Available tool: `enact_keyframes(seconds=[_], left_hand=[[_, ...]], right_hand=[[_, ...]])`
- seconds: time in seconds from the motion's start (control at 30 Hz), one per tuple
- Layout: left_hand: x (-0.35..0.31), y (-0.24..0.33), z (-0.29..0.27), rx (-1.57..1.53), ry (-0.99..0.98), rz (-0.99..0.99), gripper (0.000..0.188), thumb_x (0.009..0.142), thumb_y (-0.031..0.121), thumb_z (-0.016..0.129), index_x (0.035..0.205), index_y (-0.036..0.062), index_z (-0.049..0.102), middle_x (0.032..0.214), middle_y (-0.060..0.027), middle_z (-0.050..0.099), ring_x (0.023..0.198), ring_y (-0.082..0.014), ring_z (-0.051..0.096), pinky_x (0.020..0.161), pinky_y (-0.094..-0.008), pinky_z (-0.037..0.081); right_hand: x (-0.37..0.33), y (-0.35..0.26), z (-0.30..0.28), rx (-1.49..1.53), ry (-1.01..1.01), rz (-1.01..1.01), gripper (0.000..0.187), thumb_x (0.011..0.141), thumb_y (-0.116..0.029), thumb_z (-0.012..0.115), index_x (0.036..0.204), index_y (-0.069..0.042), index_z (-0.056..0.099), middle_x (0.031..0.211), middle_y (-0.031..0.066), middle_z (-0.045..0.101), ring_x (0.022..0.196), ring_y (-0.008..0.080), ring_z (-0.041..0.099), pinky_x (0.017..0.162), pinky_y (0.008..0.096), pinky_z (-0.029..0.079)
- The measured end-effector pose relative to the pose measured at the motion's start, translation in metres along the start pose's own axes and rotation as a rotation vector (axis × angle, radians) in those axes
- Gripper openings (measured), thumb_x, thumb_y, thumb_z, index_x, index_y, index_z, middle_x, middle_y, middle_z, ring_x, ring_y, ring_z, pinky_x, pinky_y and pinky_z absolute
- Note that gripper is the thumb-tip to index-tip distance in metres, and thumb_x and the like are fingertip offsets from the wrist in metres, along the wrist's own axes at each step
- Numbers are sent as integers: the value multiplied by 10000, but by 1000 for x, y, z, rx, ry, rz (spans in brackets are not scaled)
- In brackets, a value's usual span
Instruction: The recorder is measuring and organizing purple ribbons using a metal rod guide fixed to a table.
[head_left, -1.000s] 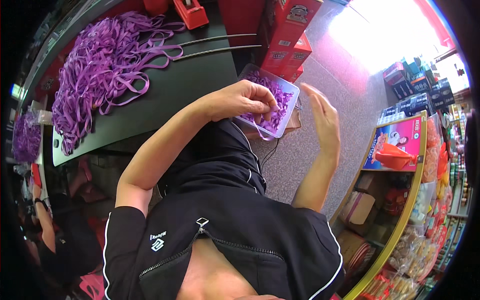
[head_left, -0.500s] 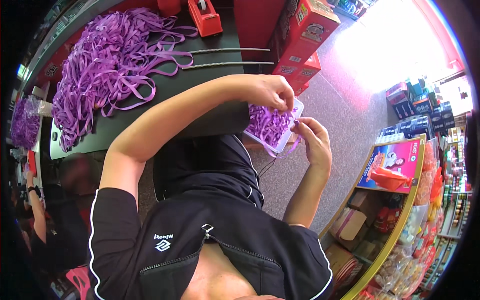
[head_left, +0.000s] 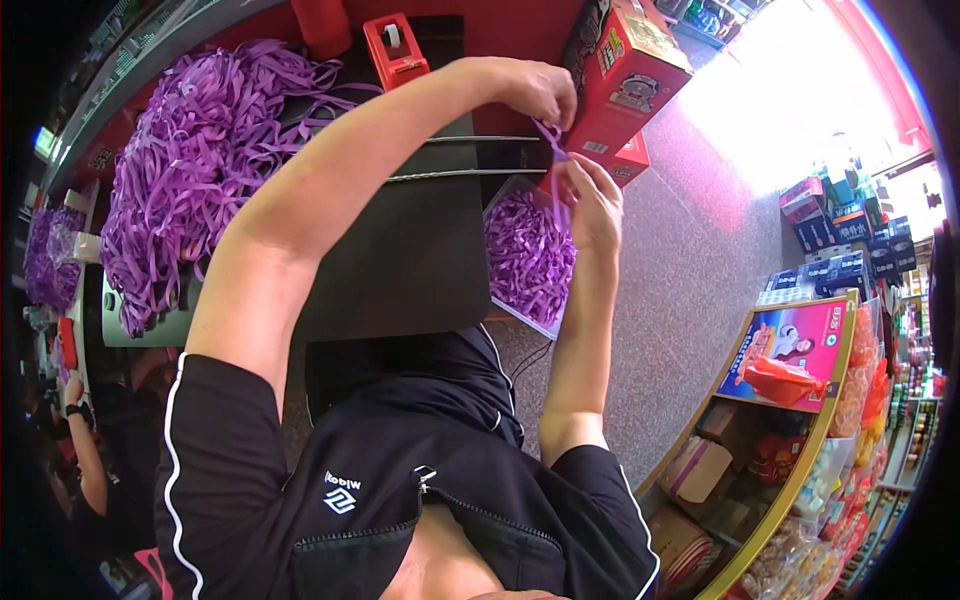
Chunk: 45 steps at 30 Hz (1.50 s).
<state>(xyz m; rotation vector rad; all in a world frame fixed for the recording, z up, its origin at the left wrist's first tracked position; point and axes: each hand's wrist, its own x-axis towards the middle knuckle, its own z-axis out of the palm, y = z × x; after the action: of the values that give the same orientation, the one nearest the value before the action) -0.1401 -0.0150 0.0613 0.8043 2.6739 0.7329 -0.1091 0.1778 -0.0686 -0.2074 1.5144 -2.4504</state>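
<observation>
A purple ribbon strap (head_left: 557, 148) runs between my hands, beside the tips of two thin metal rods. My left hand (head_left: 540, 95) pinches its upper end, with the arm reaching across the table. Lower down, my right hand (head_left: 594, 205) is closed on the same strap, and part of the strap hangs below the fingers. Whether it touches a rod I cannot tell. The upper rod (head_left: 480, 138) and the lower rod (head_left: 465, 173) stick out past the dark table's edge. Under my hands sits a pale plastic bin (head_left: 534, 324) full of purple straps (head_left: 525, 250).
A big heap of purple straps (head_left: 190, 150) covers the table's left side. Behind it stands a red tape dispenser (head_left: 397, 55). Red boxes (head_left: 635, 75) are stacked beyond the rods. A display cabinet (head_left: 765, 420) is at right. Another person's arm (head_left: 85, 450) shows at far left.
Both hands have moved up and away from the bin to the rod tips, drawing the strap out between them. The view has shifted slightly.
</observation>
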Motion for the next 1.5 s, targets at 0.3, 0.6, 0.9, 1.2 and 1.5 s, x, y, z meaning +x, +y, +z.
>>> enact_keyframes(seconds=[0.3, 0.6, 0.9, 1.2, 1.5], left_hand=[[-64, -44, 21, 279, 537, -82, 219, 768, 82, 601, 960, 10, 676, 933, -161, 669, 905, -306, 637, 845, -389, 490], [-82, 6, 59, -33, 667, -410, 182, 773, 152, 618, 881, 21, 687, 838, -155, 669, 814, -303, 652, 751, -363, 500], [-77, -12, 76, -102, 682, -363, 176, 786, 170, 640, 859, 22, 701, 839, -129, 682, 798, -255, 661, 738, -339, 497], [-76, -23, 81, -76, 715, -219, 186, 814, 167, 623, 882, 11, 699, 985, -114, 673, 927, -256, 634, 808, -325, 491], [-81, -22, 83, -20, 726, -213, 191, 821, 177, 606, 903, 38, 709, 1036, -105, 663, 999, -267, 608, 872, -347, 465]], right_hand=[[12, 49, 39, 136, -167, -8, 174, 855, -38, 644, 1015, 28, 631, 906, 121, 680, 793, 155, 649, 732, 233, 506], [-13, 58, 63, 174, -16, -93, 152, 836, -42, 677, 976, 5, 641, 862, 37, 650, 757, 72, 587, 694, 181, 454], [-23, 51, 61, 95, -10, -127, 194, 920, -119, 585, 1043, 26, 623, 972, 84, 657, 889, 120, 620, 802, 222, 479], [15, 46, 49, -190, -312, -35, 279, 910, -103, 555, 1160, 14, 593, 973, 14, 613, 853, 60, 536, 761, 216, 434], [16, 64, 38, -425, -287, -12, 220, 858, -122, 625, 1023, 20, 656, 820, -3, 636, 726, 80, 555, 663, 234, 449]])
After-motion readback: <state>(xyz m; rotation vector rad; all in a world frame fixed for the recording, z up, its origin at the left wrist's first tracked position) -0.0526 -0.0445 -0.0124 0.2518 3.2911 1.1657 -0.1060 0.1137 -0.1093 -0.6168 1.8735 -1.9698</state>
